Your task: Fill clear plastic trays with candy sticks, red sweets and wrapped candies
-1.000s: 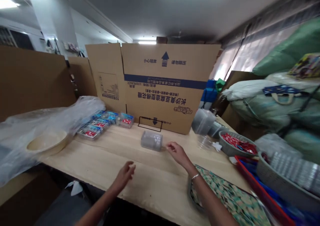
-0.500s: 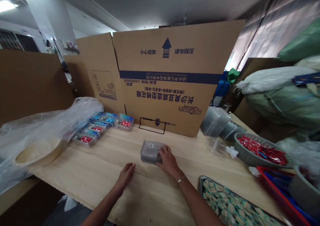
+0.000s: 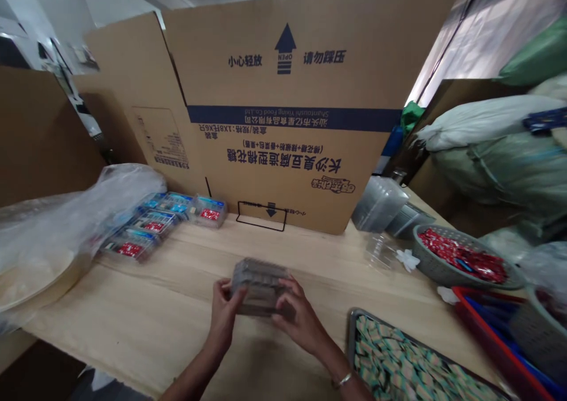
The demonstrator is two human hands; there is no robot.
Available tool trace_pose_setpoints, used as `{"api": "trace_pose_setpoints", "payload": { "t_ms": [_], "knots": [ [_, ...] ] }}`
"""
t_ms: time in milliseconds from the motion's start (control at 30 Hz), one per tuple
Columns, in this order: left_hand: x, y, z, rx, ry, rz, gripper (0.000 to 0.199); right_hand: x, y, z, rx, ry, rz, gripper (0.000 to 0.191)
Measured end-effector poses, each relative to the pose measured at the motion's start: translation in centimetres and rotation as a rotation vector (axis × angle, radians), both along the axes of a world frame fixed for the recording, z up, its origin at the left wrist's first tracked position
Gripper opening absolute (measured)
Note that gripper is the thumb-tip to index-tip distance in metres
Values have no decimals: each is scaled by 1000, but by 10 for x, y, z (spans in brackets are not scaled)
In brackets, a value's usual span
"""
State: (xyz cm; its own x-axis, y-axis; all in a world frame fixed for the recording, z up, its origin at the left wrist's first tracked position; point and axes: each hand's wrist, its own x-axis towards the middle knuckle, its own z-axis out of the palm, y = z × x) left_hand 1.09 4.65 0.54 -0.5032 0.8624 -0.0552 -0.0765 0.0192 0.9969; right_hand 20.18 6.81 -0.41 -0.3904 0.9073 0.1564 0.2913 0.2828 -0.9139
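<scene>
At the far left of the wooden surface [image 3: 133,306], a crumpled clear plastic bag [image 3: 84,212] draped over a beige bowl [image 3: 31,286]. Just right of that, toward the back edge, a cluster of clear packs with red and blue labels [image 3: 150,227]. Next along, a black wire stand [image 3: 260,218] at the foot of a large upright cardboard carton sheet [image 3: 283,123] printed with blue bands and Chinese text.

Near the front edge, around mid-surface, a clear ribbed plastic box [image 3: 259,286] between the left hand [image 3: 224,318] and the right hand [image 3: 301,321]. Both hands closed in a narrow hold, one on each short end, with the box apparently raised just off the wood, though the contact is hard to judge. Contents dark and unclear through the ribbed wall. Probably light and fairly stiff, yet thin-walled and likely slick, so a flat-fingered hold at both ends looks safest, without squeezing the sides.

Further right, clear plastic tubs [image 3: 378,205] at the back edge, then a grey basket of red sachets [image 3: 460,256]. Near the front right corner, a metal tray of wrapped pieces [image 3: 398,359] and a red crate [image 3: 491,336]. Beyond the surface, bulging sacks [image 3: 496,147].
</scene>
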Motion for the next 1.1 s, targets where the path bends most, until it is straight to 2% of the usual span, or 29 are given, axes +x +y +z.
{"api": "trace_pose_setpoints", "payload": {
  "t_ms": [67,133,200,267,300,367,433,467,533,600,633,733,833,967,1033,1100],
  "knots": [
    [8,-13,-3,239,450,45,64,2,4,4,-262,334,29,33],
    [15,-31,-15,440,840,-54,67,1,6,3,-504,528,-2,43],
    [16,-48,-29,526,1043,-258,60,-2,7,0,-592,540,-73,43],
    [9,-56,-36,543,1106,-445,52,-3,9,-3,-565,484,-108,41],
    [3,-56,-36,558,1105,-461,48,-3,10,-3,-542,454,-95,41],
    [-11,-46,-28,532,1042,-328,43,-1,13,-2,-499,379,-24,39],
    [-23,-28,-17,354,849,-162,42,1,16,1,-463,305,59,39],
    [-27,-20,-12,227,710,-162,42,1,17,2,-458,285,93,40],
    [-29,-8,-6,13,424,-311,43,2,18,2,-507,270,157,43],
    [-24,-7,-3,-84,218,-464,41,3,16,-1,-620,284,230,46],
    [-21,-10,-2,-109,153,-492,41,4,13,-3,-678,298,266,48],
    [-11,-28,1,-184,13,-464,39,7,1,-10,-784,331,353,50],
    [-8,-42,5,-255,-61,-439,40,10,-11,-18,-801,334,380,48],
    [-8,-48,6,-273,-51,-412,42,12,-18,-24,-732,334,359,48],
    [-9,-49,4,-280,-27,-423,44,14,-17,-17,-693,283,374,46],
    [-11,-51,0,-269,29,-434,52,14,-13,0,-611,152,415,39]
  ]
}}
